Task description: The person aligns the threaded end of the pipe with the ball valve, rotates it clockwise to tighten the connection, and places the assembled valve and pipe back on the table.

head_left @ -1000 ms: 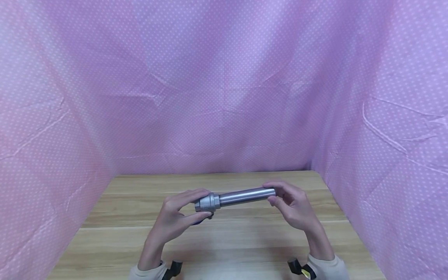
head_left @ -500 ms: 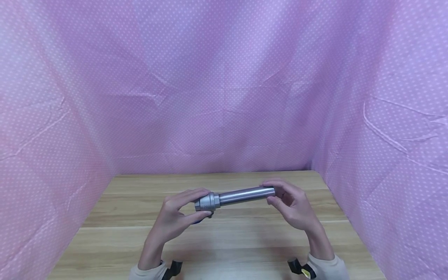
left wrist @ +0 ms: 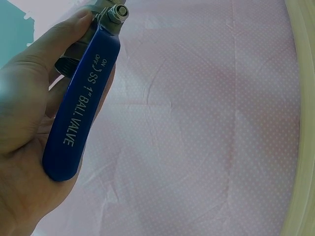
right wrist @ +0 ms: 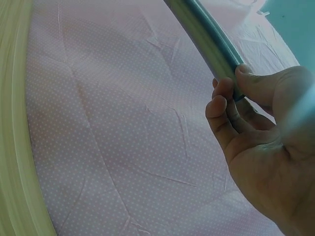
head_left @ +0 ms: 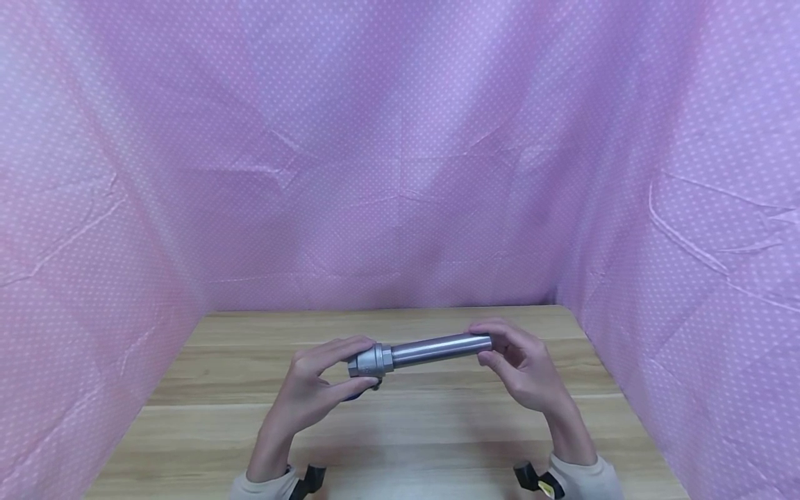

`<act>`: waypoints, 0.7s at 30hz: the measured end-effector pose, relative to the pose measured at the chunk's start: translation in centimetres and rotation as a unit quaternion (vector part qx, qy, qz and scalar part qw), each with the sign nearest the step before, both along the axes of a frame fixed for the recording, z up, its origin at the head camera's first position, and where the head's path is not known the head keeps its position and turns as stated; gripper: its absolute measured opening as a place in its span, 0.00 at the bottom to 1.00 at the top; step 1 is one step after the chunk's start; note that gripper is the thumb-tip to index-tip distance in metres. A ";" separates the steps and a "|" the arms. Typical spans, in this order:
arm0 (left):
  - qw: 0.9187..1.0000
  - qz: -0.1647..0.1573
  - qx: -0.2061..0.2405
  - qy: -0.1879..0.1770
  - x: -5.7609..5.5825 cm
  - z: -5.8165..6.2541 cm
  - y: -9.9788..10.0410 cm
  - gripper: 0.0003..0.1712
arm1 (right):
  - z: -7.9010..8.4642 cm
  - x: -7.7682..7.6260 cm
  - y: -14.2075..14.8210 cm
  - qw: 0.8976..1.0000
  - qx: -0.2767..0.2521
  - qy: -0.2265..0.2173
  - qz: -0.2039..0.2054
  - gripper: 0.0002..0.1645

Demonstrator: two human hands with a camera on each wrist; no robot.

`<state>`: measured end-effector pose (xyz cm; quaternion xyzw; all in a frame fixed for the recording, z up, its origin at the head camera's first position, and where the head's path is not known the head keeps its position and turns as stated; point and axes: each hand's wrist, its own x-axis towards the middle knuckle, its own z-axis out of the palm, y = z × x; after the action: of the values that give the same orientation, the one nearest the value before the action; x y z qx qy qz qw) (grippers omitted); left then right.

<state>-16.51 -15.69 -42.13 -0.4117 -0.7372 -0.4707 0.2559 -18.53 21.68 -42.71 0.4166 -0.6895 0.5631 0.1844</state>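
A silver ball valve is gripped between the thumb and fingers of my left hand. Its blue lever handle, lettered "SS 1" BALL VALVE", lies along the palm in the left wrist view. From the valve's right end a straight steel pipe extends, tilted slightly up to the right. My right hand pinches the pipe's free end between thumb and fingers, as the right wrist view also shows. Where pipe and valve meet, the thread inside is hidden. Both parts are held above the table.
Beneath the hands is a wood-grain table. Pink dotted cloth hangs behind it and along both sides. Black wrist camera mounts show by the sleeves at the bottom.
Barely anything differs. The right fingers shift slightly on the pipe's end, and the pipe moves by a hair. My left hand stays in place on the valve.
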 end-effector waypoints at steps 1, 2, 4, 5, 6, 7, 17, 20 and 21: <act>1.000 0.002 -0.001 -0.003 0.0 0.0 0.0 0.36 | 0.0 0.0 0.0 1.000 0.002 -0.001 -0.005 0.32; 1.000 0.004 -0.003 -0.005 0.1 -0.1 0.0 0.36 | 0.0 0.1 0.0 1.000 0.004 -0.002 -0.011 0.32; 1.000 0.005 -0.004 -0.004 0.1 -0.1 -0.1 0.36 | 0.1 0.1 0.1 1.000 0.008 -0.005 -0.021 0.31; 1.000 0.005 -0.003 -0.004 0.1 -0.1 -0.1 0.36 | 0.1 0.2 0.1 1.000 0.011 -0.007 -0.027 0.30; 1.000 0.006 -0.003 -0.004 0.1 -0.1 -0.1 0.36 | 0.1 0.2 0.1 0.999 0.015 -0.010 -0.034 0.29; 1.000 0.006 -0.002 -0.003 0.1 -0.2 -0.1 0.36 | 0.1 0.2 0.2 0.999 0.017 -0.011 -0.038 0.29; 1.000 0.005 -0.003 -0.005 0.0 -0.1 -0.1 0.36 | 0.1 0.2 0.2 0.999 0.016 -0.016 -0.029 0.29; 1.000 0.006 -0.003 -0.004 0.0 -0.1 -0.1 0.36 | 0.1 0.1 0.1 1.000 0.001 -0.004 -0.001 0.32; 1.000 0.007 -0.003 -0.004 0.0 -0.1 -0.1 0.36 | 0.1 0.0 0.0 1.000 -0.003 0.002 0.009 0.33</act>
<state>-16.52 -15.83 -42.21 -0.4056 -0.7424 -0.4686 0.2545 -18.52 21.72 -42.57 0.4233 -0.6839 0.5657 0.1821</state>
